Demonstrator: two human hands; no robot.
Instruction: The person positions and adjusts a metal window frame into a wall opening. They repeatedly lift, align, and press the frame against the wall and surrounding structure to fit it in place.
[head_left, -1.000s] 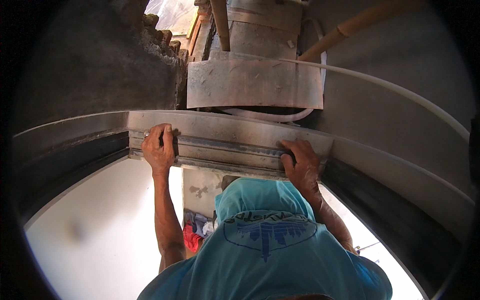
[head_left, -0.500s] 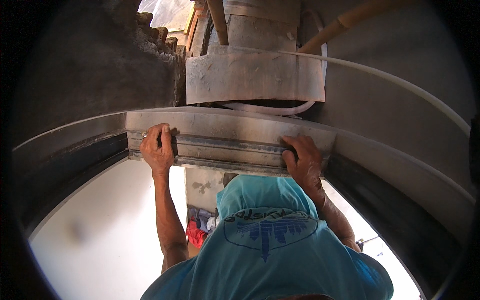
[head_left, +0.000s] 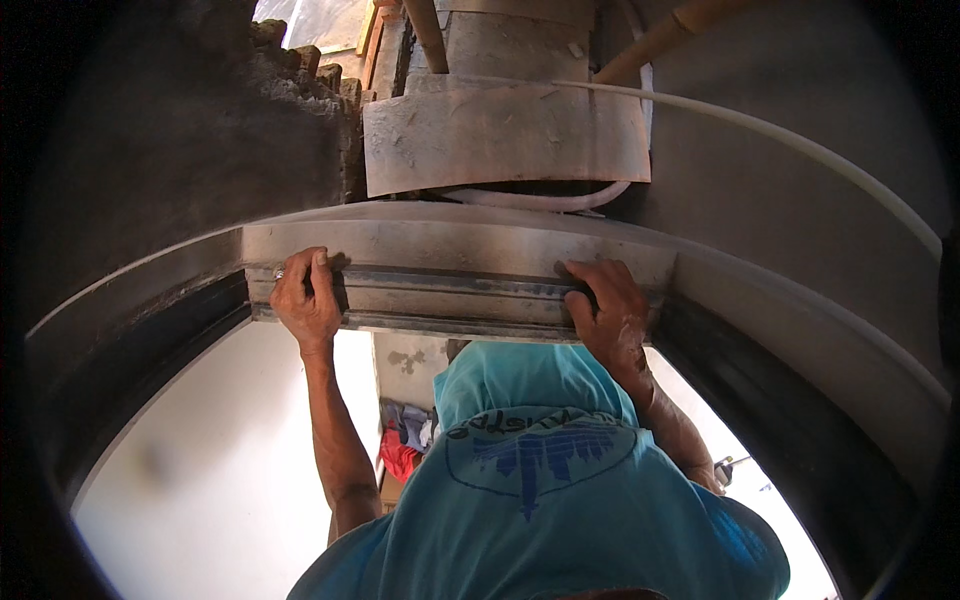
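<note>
A dusty, grooved crosspiece (head_left: pixel 450 295) of a dark frame runs across the middle of the view. My left hand (head_left: pixel 304 302), with a ring on one finger, grips it near its left end, fingers bent and thumb pointing up. Toward the right end, my right hand (head_left: pixel 612 318) holds the same piece with curled fingers, its thumb lying against the grooved face. Pale dust marks the back of this hand and its wrist. Both fingertips are partly hidden. Below the crosspiece shows my blue shirt (head_left: pixel 540 470) with a dark print.
Dark frame sides (head_left: pixel 790 400) flank the opening. Above are a grey curved panel (head_left: pixel 505 140), bamboo poles (head_left: pixel 428 35), a pale hose (head_left: pixel 780 130) and a broken brick edge (head_left: pixel 305 65). A pile of red and grey cloth (head_left: pixel 402 440) lies beyond, beside a white wall (head_left: pixel 220 450).
The whole view has shifted slightly, so the panel and crosspiece appear a little higher and farther left. Both hands keep their places on the crosspiece.
</note>
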